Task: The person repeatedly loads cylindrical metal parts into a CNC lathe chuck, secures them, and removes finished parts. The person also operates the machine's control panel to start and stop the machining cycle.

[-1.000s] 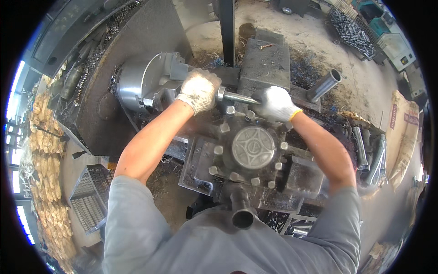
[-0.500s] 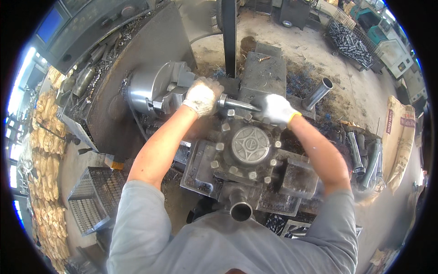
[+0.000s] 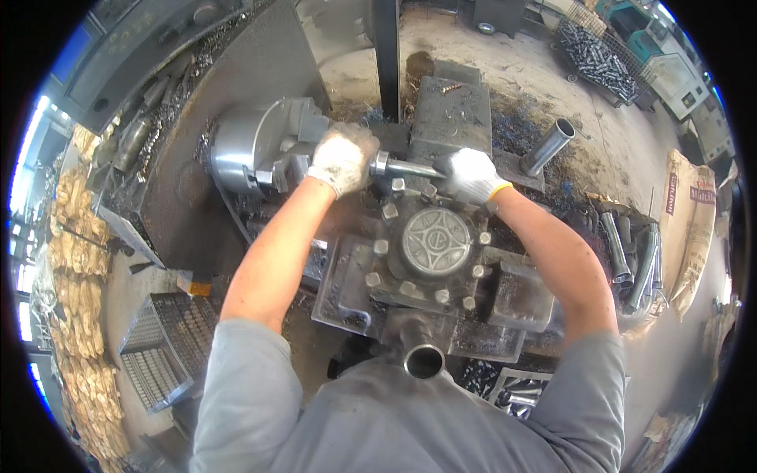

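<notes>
Both my hands wear white work gloves. My left hand (image 3: pixel 344 160) is closed around the left end of a shiny steel rod with a collar (image 3: pixel 415 169), right beside the jaws of the lathe chuck (image 3: pixel 246 147). My right hand (image 3: pixel 471 175) wraps the rod's other end. The rod lies almost level between the hands, behind the bolted square tool post (image 3: pixel 436 242). Whether its left end touches the chuck jaws is hidden by my left glove.
An open pipe (image 3: pixel 550 147) stands tilted at the right, and another (image 3: pixel 424 361) points up in front of me. Steel tubes (image 3: pixel 648 268) lie on the right. A wire basket (image 3: pixel 162 355) stands at lower left. A dark post (image 3: pixel 387 63) rises behind the lathe.
The view has shifted a little. My right hand has risen slightly with its end of the rod, so the rod lies more level. Both hands keep their hold.
</notes>
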